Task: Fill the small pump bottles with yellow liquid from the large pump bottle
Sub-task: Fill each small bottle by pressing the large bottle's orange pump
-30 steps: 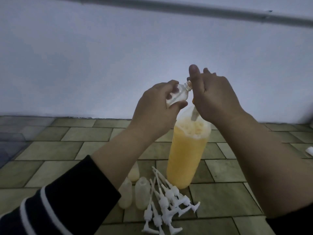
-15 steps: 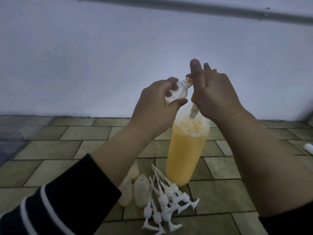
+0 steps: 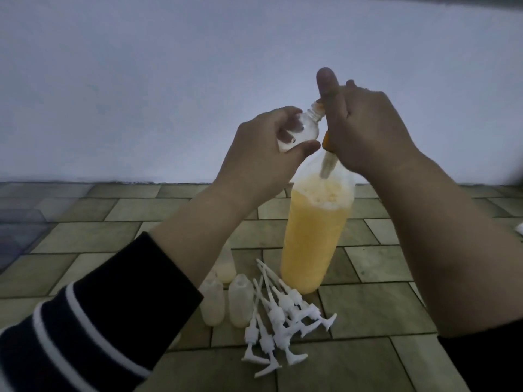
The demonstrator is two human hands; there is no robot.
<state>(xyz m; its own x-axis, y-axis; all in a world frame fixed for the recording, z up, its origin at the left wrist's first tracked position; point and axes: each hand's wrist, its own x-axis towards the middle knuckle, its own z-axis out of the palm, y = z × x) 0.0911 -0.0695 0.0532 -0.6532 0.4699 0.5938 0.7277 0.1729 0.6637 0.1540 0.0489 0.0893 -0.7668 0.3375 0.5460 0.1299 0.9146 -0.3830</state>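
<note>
two hands up over the large pump bottle (image 3: 312,239), standing on the tiled floor (image 3: 368,301). left hand (image 3: 261,154) grip curled round a tilted small bottle (image 3: 294,128), neck at the pump. right hand (image 3: 365,128) grip wrapped round the pump top.

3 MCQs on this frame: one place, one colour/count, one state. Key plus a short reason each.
1. Where do the loose white pump heads lie?
A. on the floor in front of the large bottle
B. on a shelf
C. inside the large bottle

2. The large bottle's liquid is
A. blue
B. yellow
C. clear

3. The small bottle in the left hand is
A. upright on the floor
B. capped
C. tilted, neck toward the pump under the right hand

A: piled on the tiles.
B: yellow with foam on top.
C: open neck at the spout.
</note>
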